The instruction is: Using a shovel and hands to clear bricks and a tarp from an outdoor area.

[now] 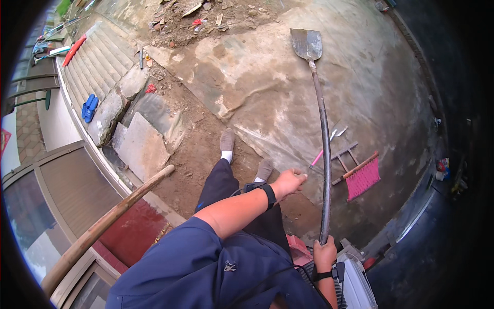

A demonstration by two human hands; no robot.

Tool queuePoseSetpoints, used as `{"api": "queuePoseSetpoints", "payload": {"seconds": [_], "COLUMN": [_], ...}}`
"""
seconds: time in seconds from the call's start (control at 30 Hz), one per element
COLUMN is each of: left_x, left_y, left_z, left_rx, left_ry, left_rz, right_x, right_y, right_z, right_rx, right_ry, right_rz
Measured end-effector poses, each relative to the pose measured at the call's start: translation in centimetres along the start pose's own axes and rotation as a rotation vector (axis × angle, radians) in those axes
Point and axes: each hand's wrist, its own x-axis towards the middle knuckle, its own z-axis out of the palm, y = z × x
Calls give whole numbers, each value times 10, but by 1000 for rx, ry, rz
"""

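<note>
A long shovel (322, 118) reaches from low right to far ahead, its flat metal blade against the plastic-covered ground. Near the handle's end, my right hand (325, 255) is wrapped around it. My left hand (289, 183) hovers over my feet, a little left of the shovel handle and apart from it. Its fingers are curled in, and whatever they may hold is hidden. Right of the handle lie a small folding stool (363, 177) with pink woven webbing and a small hand tool with a pink handle (316, 158).
A thick wooden pole (108, 224) slants across the lower left. Broken concrete slabs (141, 147) and blue slippers (89, 108) lie beside the steps (103, 56). Rubble (206, 20) is scattered far ahead. Plastic sheeting (257, 98) covers the ground, and a white container (355, 283) stands at lower right.
</note>
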Motion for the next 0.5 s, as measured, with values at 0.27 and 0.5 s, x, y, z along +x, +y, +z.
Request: {"api": "queuePoseSetpoints", "payload": {"seconds": [0.27, 0.5], "left_x": [-29, -51], "left_y": [-36, -55], "left_z": [-106, -140], "left_rx": [-74, -68], "left_ry": [212, 306], "left_rz": [-39, 0], "right_x": [42, 76], "right_y": [59, 94], "right_z": [20, 4], "right_rx": [-69, -91], "right_ry": [-27, -63], "right_rz": [69, 184]}}
